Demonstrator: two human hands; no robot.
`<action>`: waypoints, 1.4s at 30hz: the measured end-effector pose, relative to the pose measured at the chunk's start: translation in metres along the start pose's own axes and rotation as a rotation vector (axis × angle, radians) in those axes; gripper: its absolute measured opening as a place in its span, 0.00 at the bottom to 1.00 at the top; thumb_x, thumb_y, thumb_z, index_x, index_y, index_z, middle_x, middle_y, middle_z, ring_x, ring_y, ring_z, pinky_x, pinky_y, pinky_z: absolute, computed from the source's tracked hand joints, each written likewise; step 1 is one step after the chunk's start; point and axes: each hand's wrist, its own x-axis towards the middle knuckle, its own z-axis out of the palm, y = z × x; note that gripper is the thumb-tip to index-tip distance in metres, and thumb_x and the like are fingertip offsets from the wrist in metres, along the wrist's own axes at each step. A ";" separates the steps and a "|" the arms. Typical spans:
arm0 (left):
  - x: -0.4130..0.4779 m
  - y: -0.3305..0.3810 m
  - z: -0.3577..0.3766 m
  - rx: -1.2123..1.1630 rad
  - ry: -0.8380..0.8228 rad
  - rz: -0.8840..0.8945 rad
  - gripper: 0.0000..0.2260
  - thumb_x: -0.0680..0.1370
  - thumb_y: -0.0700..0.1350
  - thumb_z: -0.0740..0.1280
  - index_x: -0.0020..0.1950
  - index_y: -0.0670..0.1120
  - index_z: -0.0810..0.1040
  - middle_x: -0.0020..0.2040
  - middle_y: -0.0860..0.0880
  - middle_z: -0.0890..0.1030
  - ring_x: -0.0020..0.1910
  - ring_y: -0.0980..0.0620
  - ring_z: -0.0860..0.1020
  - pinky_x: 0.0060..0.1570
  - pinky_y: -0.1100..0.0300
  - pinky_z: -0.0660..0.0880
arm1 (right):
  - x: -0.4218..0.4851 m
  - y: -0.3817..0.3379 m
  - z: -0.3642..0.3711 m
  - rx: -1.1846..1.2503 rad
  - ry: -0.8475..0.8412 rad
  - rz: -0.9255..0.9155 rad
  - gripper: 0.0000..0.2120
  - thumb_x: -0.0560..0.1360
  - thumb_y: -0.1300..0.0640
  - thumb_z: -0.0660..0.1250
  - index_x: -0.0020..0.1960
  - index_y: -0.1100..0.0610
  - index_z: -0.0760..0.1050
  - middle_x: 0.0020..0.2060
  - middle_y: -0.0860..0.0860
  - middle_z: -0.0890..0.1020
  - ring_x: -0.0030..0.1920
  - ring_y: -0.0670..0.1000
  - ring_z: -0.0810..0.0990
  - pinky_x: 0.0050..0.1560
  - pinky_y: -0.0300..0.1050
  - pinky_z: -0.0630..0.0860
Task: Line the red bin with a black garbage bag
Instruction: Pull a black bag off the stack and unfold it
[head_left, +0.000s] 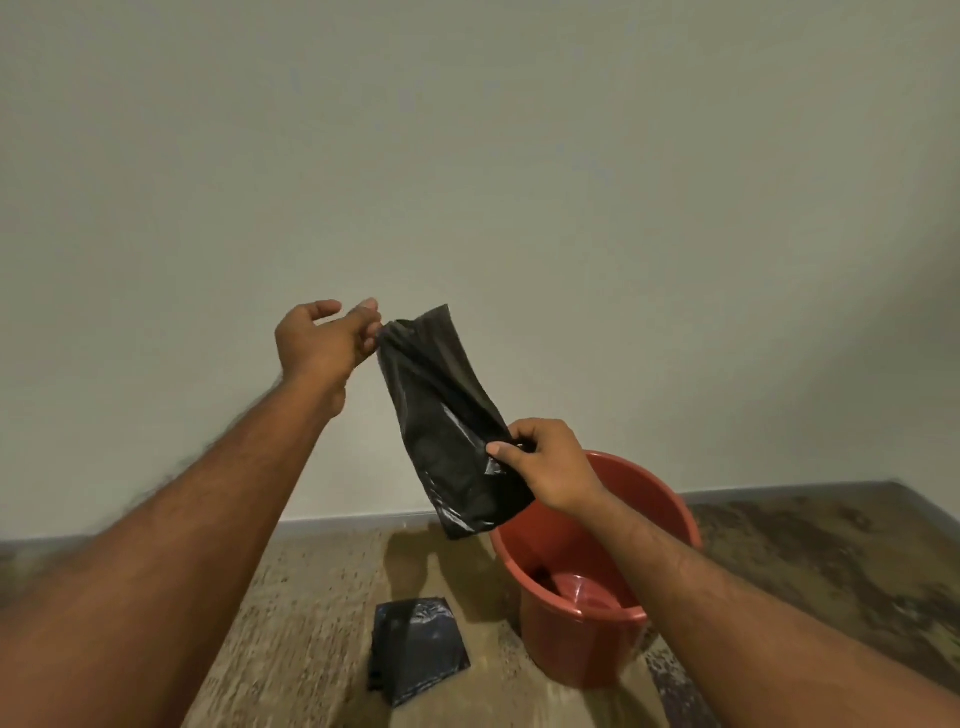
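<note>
The red bin (597, 571) stands empty on the floor (311, 597), near a folded stack of black bags (415, 649). Held above it, still folded narrow, the black garbage bag (441, 415) looks light, limp and slippery, best taken at its mouth edges. The left hand (322, 343) pinches its top corner with the other fingers spread, and the right hand (545, 462) pinches its lower edge.

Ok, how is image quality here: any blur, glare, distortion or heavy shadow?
Head view: dim, warm light; left forearm edges smeared by motion; wide-angle bend in the floor line; small glints on the black bag, pinched by left hand and right hand; soft shadow left of the red bin.
</note>
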 end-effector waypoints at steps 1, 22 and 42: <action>0.002 0.001 -0.003 -0.017 -0.035 -0.021 0.15 0.71 0.42 0.77 0.49 0.51 0.72 0.48 0.40 0.84 0.35 0.53 0.83 0.40 0.61 0.80 | 0.001 0.002 0.001 0.007 0.014 0.012 0.08 0.75 0.53 0.72 0.42 0.58 0.83 0.37 0.53 0.86 0.41 0.52 0.85 0.46 0.51 0.81; -0.012 -0.038 -0.043 0.530 -0.214 0.312 0.16 0.77 0.36 0.69 0.63 0.49 0.77 0.44 0.51 0.80 0.47 0.55 0.79 0.56 0.59 0.75 | 0.008 0.021 0.024 0.073 -0.063 0.212 0.06 0.74 0.54 0.74 0.44 0.57 0.84 0.39 0.51 0.85 0.41 0.50 0.82 0.53 0.50 0.79; -0.008 0.022 -0.025 0.648 -0.491 0.562 0.14 0.78 0.35 0.67 0.61 0.49 0.77 0.42 0.51 0.75 0.37 0.55 0.76 0.43 0.70 0.74 | 0.005 -0.039 0.075 0.129 -0.240 -0.043 0.24 0.71 0.42 0.73 0.62 0.54 0.74 0.50 0.47 0.80 0.50 0.47 0.79 0.50 0.41 0.78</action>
